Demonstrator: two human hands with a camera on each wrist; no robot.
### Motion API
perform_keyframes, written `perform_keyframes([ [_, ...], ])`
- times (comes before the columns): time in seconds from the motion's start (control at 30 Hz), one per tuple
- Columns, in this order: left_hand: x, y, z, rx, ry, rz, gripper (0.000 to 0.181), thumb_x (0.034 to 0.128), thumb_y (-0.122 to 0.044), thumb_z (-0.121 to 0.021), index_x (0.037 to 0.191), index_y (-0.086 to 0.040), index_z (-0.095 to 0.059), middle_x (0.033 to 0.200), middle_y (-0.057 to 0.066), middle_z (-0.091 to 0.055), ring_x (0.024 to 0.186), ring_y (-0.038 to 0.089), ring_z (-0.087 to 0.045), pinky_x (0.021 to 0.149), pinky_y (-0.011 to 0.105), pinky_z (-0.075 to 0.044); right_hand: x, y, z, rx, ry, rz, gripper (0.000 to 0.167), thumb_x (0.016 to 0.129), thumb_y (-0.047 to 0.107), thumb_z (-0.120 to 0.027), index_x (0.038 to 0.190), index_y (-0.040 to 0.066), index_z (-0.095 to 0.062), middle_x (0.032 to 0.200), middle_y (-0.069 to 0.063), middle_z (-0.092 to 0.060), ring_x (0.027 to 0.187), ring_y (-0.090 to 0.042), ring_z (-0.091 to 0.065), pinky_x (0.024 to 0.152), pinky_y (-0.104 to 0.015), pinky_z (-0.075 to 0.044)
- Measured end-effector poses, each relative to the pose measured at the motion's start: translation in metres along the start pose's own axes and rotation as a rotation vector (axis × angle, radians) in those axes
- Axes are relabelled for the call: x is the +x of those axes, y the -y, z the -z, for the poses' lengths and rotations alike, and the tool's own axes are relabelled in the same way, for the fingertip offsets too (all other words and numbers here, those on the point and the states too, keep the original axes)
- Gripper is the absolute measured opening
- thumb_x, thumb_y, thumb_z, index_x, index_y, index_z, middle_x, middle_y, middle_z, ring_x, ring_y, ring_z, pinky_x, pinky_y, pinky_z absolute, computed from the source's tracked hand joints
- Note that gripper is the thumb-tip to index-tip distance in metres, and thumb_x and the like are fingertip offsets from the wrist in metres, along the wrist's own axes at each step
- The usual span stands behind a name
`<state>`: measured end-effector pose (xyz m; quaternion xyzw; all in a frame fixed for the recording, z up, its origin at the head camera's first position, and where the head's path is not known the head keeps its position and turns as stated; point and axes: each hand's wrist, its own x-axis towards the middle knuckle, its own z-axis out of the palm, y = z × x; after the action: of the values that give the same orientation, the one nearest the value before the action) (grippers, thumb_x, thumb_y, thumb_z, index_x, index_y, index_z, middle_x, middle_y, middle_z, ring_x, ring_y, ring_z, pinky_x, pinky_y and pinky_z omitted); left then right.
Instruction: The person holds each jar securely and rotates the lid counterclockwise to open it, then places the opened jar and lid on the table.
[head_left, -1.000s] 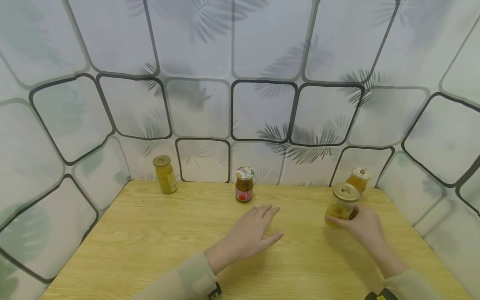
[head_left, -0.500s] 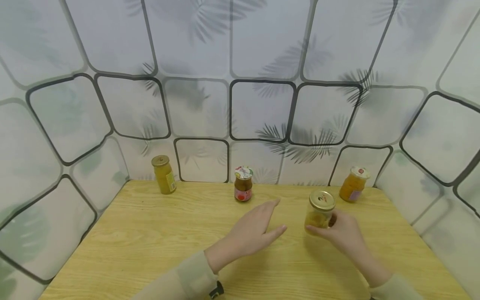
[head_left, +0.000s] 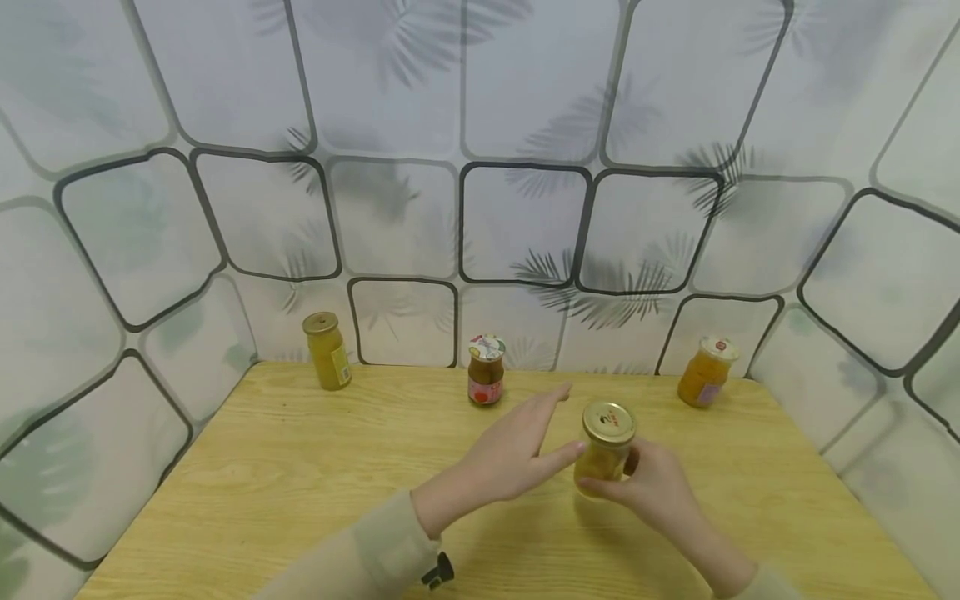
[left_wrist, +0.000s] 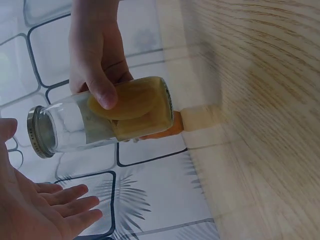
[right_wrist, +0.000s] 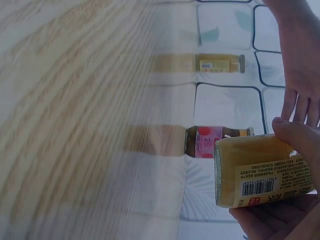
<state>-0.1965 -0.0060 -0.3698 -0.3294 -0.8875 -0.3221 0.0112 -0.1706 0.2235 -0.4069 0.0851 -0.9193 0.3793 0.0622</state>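
Held jar (head_left: 596,468): yellow chunks (left_wrist: 137,102) low inside, clear above; gold lid (head_left: 609,422) on; raised off table (head_left: 300,475), right of centre
Right hand (head_left: 660,487): gripping held jar
Left hand (head_left: 506,454): fingers straight, near gold lid
Yellow jar (head_left: 327,354): yellow fill, near back-left corner
Brown jar (head_left: 486,372): dark fill, mid back edge
Orange jar (head_left: 703,375): orange fill, near back-right corner

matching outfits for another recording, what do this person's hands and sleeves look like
Both the left hand and right hand are bare, with no gloves or rings showing. The left sleeve is pale beige with a broad cuff; a small black item shows by it, too unclear to identify. Only a pale edge of the right sleeve shows.
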Motion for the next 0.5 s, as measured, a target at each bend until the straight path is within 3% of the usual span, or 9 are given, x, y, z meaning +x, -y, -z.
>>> perform_keyframes([
  [0.2,0.003,-0.001,0.003,-0.026,0.018,-0.005,0.078,0.1072,-0.054,-0.054,0.167,-0.01,-0.03,0.166,0.008,-0.047,0.154,0.026,-0.045,0.127,0.046,-0.04,-0.004,0.005,-0.008,0.042,0.011,0.016,0.057,0.073,0.03,-0.099,0.12,0.007,-0.075,0.111,-0.008,-0.081,0.089,-0.01,-0.069,0.074,-0.021,-0.057],
  [0.5,0.003,-0.001,-0.001,-0.032,0.037,-0.029,0.074,0.1068,-0.051,-0.056,0.164,-0.009,-0.036,0.165,0.008,-0.048,0.154,0.025,-0.046,0.128,0.043,-0.039,-0.009,0.008,-0.012,0.101,0.071,-0.009,0.056,0.075,0.028,-0.098,0.121,0.007,-0.074,0.106,-0.004,-0.081,0.079,-0.005,-0.062,0.068,-0.019,-0.053],
])
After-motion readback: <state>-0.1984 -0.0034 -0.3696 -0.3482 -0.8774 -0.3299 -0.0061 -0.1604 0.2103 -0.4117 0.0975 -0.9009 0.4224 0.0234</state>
